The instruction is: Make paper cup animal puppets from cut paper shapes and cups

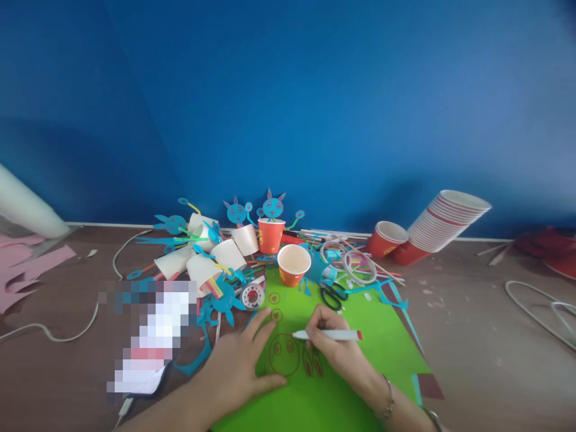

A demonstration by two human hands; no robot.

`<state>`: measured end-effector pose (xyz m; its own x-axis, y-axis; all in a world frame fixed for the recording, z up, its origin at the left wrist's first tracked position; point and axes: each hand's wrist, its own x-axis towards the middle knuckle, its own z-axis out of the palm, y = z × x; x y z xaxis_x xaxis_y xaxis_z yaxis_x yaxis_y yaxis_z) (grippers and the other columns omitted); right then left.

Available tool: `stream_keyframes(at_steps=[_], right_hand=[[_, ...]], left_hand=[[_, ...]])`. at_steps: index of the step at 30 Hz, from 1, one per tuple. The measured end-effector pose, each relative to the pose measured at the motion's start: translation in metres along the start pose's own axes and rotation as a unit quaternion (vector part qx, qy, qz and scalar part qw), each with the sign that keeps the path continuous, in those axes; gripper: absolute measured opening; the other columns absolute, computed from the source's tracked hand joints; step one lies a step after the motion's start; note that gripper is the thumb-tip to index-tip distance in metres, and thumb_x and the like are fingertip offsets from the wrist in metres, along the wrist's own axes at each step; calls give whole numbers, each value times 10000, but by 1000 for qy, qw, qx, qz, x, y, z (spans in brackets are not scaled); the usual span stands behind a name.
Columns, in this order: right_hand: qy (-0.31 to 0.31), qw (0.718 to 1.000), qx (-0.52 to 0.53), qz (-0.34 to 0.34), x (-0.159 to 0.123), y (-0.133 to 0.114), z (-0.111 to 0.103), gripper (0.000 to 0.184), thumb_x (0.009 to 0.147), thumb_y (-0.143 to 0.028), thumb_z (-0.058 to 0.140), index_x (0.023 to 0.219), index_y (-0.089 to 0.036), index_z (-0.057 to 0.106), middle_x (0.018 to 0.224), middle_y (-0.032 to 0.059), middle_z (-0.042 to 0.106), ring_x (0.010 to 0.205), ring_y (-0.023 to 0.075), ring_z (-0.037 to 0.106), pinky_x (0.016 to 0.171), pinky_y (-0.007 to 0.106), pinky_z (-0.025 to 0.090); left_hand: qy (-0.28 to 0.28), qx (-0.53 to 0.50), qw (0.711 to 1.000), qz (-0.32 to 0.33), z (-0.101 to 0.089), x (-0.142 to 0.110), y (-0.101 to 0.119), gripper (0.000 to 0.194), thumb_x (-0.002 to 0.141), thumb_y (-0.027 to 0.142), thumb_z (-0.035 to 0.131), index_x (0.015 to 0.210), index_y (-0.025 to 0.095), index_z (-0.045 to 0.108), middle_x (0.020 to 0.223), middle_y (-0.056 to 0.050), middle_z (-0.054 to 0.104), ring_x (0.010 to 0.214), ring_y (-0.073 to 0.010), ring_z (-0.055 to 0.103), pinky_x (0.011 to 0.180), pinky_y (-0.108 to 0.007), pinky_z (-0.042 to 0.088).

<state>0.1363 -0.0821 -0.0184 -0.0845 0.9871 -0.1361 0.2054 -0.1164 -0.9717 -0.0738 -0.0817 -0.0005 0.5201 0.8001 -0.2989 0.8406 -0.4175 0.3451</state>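
Observation:
My right hand (pixel 330 342) grips a white marker (pixel 335 335) with a red end, its tip at a drawn face on a green paper sheet (pixel 373 366). My left hand (pixel 245 354) lies on that sheet with fingers spread, left of the drawing. The face (pixel 283 354) is a round red outline with two eyes; ear shapes (pixel 312 363) are drawn to its right and small circles with hearts (pixel 276 314) above it. Black-handled scissors (pixel 333 295) rest on the sheet's far part. An upright paper cup (pixel 294 265) stands at its far edge.
A leaning stack of paper cups (pixel 443 222) stands at the back right beside a red cup (pixel 387 238). Cups with blue paper figures (pixel 272 207) and cut scraps crowd the back. A tape roll (pixel 252 296) lies left of the sheet, near a blurred-out phone (pixel 153 342) with a cable.

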Motion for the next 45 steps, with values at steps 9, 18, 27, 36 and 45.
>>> stream_keyframes(at_steps=[9, 18, 27, 36, 45], right_hand=[[-43, 998, -40, 3, -12, 20, 10, 163, 723, -184, 603, 638, -207, 467, 552, -57, 496, 490, 91, 437, 442, 196, 312], [-45, 993, -109, -11, -11, 14, 9, 181, 725, -184, 560, 595, -210, 436, 520, -62, 453, 482, 91, 405, 444, 202, 292], [-36, 990, -135, -10, -13, 12, 11, 178, 707, -186, 551, 583, -213, 426, 508, -64, 447, 475, 92, 407, 443, 202, 291], [-39, 989, -141, 1, -14, 8, 12, 166, 696, -190, 540, 582, -216, 423, 504, -64, 436, 476, 94, 394, 440, 205, 282], [-42, 989, -142, 3, -13, 10, 12, 162, 700, -201, 546, 588, -212, 430, 515, -64, 436, 484, 91, 381, 442, 203, 281]], left_hand=[[48, -1, 999, 12, 9, 2, -6, 723, 785, 489, 605, 1425, 275, 346, 1548, -77, 269, 1061, -309, 644, 879, -423, 518], [56, 2, 998, 34, 10, 0, -8, 658, 763, 414, 602, 1367, 228, 420, 1549, -91, 261, 1012, -294, 660, 884, -442, 516], [61, 24, 997, 38, 12, -1, -9, 645, 771, 398, 591, 1366, 224, 415, 1548, -86, 265, 988, -302, 668, 866, -473, 519], [68, 18, 997, 41, 10, 0, -8, 638, 766, 380, 604, 1357, 215, 429, 1542, -89, 280, 982, -299, 673, 852, -448, 533], [63, 25, 997, 40, 8, -2, -6, 632, 774, 385, 592, 1359, 210, 430, 1540, -100, 281, 989, -304, 672, 842, -443, 538]])
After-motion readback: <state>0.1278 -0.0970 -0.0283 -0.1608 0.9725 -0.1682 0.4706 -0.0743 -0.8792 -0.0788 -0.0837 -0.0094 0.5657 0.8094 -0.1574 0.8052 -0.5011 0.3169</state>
